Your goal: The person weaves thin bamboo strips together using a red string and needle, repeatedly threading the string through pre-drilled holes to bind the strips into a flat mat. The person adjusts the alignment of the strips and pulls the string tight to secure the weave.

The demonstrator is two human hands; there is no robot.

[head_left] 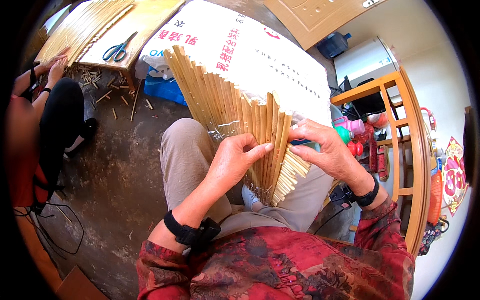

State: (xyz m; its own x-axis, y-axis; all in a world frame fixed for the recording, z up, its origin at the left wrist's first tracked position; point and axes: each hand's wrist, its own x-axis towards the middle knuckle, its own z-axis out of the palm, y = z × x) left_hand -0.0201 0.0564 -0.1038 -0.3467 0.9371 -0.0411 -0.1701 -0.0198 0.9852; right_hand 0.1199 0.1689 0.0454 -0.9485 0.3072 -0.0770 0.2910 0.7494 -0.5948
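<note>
A mat of pale yellow reed stalks (225,102), tied side by side with white thread, fans across my lap and over the white sack. My left hand (235,160) is closed on its face, the thumb pressed against the stalks. At the mat's right edge, my right hand (322,145) pinches the outermost stalks between thumb and fingers. Cut stalk ends (291,175) stack in a slanted row just below my right hand. Loose white thread (220,131) shows on the mat near my left knee. My fingers hide part of the gripped stalks.
Ahead lies a large white printed sack (270,55). At the far left, another person's hands (56,62) touch stalks on a low wooden table (150,20) that holds dark scissors (119,47). Stalk offcuts (92,77) litter the floor. A wooden frame (407,165) stands right.
</note>
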